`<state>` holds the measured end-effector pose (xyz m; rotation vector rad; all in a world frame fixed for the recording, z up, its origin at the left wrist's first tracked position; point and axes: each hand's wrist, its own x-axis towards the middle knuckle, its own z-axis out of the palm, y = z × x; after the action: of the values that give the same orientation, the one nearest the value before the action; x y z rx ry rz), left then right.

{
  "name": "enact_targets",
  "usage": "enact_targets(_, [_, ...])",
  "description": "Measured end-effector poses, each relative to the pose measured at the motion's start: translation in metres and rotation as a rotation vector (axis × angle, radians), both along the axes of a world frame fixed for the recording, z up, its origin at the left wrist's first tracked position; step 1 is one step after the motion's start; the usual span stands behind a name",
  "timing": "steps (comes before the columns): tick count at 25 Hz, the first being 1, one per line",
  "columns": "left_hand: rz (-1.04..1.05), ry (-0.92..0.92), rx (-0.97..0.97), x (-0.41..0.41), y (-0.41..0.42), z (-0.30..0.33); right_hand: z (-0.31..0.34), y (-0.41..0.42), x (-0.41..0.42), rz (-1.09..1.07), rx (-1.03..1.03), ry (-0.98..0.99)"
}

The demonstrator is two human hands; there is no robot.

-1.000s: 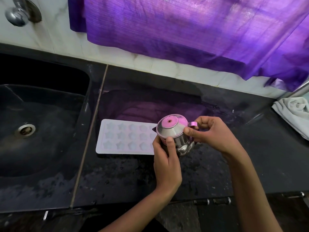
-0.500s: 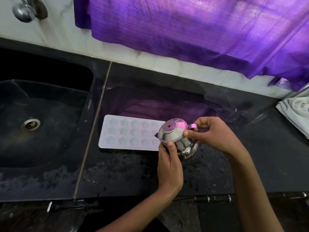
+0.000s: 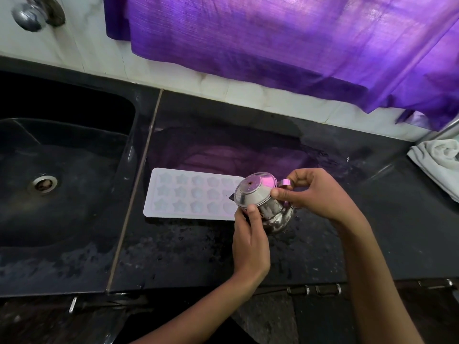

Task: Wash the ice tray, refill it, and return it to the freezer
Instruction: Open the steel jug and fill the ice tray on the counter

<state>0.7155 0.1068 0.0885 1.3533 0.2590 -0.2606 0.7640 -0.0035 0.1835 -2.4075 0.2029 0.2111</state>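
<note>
A: Where is the ice tray (image 3: 192, 196) lying?

B: Flat on the black counter (image 3: 198, 249), just beside the sink (image 3: 62, 194), long side running away from the basin's rim. Its star-shaped cells face up.

A: And the hands?

B: Both are at the tray's far end from the sink, wrapped around a small steel kettle (image 3: 263, 202). The left hand (image 3: 250, 239) grips the kettle's belly from below, thumb up on the edge of the lid. The right hand (image 3: 320, 192) pinches the lid rim with thumb and forefinger, near the handle (image 3: 285, 182) that curls out at the back.

A: Is the kettle upright?

B: No, it is tipped toward the tray, lid facing the sink side, its spout over the last cells of the tray. Whether water is coming out I cannot tell.

A: What else sits around the tray?

B: The counter beside it is spotted with water drops. Behind it a purple curtain (image 3: 285, 40) hangs over the white tiled wall, and its colour reflects in the wet stone. A tap (image 3: 32, 16) juts from the wall above the sink. Well apart from the tray, past the right hand, a white cloth (image 3: 439, 160) lies bunched at the counter's edge.
</note>
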Motion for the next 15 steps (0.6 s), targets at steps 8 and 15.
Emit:
enact_targets(8, [0.015,0.019,-0.007,0.0010,-0.0022,0.0000,-0.0007,-0.0025,-0.0003,0.014,0.019,0.005])
enact_targets(15, [0.065,-0.058,-0.010,0.0006,-0.0035,-0.0013,-0.0048,-0.0051,-0.0035,-0.019,0.114,-0.048])
